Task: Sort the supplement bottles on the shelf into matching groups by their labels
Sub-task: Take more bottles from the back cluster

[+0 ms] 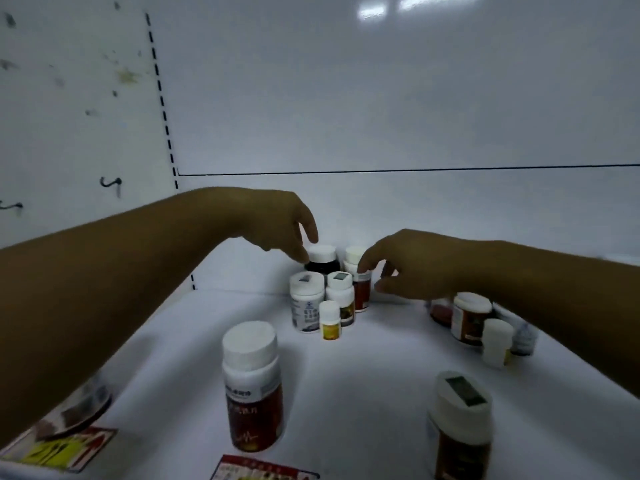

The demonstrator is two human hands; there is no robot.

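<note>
Several white-capped supplement bottles stand on a white shelf [363,368]. A back cluster holds a dark bottle [322,264], a red-label bottle [361,296], a blue-label white bottle [304,308], a brown-label bottle [342,301] and a small yellow bottle [329,322]. My left hand [277,223] hangs over the dark bottle, fingertips at its cap, fingers apart. My right hand [412,268] reaches in from the right, index finger at the red-label bottle's cap, holding nothing. A tall red-brown bottle [252,386] stands in front.
A brown bottle [460,427] stands front right. Under my right forearm sit another brown bottle [471,322], a small white one [497,341] and a blurred one [523,337]. A bottle [88,403] lies partly hidden under my left arm. Price tags [59,448] line the front edge.
</note>
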